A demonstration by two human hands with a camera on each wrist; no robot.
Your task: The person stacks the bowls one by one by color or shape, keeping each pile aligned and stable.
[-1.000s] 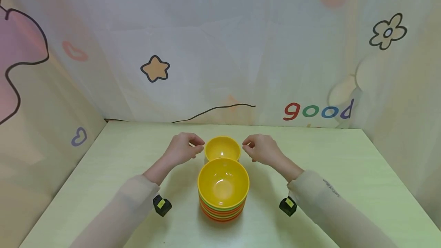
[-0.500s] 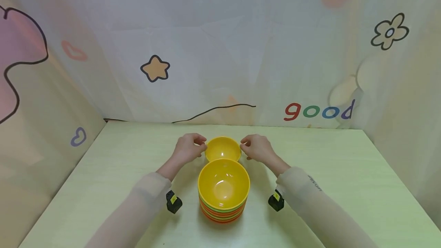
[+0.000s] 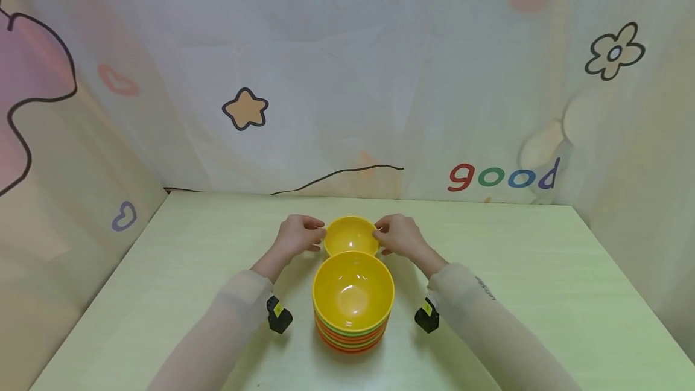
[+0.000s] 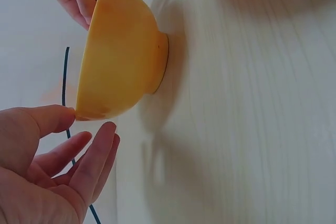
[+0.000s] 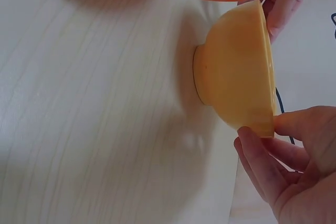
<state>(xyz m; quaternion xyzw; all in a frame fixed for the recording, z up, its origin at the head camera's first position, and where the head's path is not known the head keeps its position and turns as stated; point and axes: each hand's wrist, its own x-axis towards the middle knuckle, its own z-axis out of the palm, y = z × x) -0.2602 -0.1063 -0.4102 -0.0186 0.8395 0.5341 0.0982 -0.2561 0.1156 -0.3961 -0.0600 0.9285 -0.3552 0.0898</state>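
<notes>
A small yellow bowl (image 3: 350,235) stands upright on the table, just behind a stack of bowls. My right hand (image 3: 399,235) pinches its right rim, the thumb at the lip and fingertips (image 5: 245,132) against the outer wall. On the opposite side is my left hand (image 3: 297,235). Its thumb touches the rim in the left wrist view, while the fingertips (image 4: 108,125) lie just off the bowl's wall. The stack (image 3: 353,294) has a larger yellow bowl on top, with green and orange rims below. It hides the small bowl's near side in the head view.
The pale table (image 3: 516,282) extends to both sides of the stack. A printed cloth backdrop (image 3: 326,95) rises behind the table and along its sides. Black wrist cameras (image 3: 279,316) hang below both sleeves, on either side of the stack.
Both hands have moved inward to the small bowl's rim. The right hand now pinches it, and the left thumb has reached it. The bowls stay in place.
</notes>
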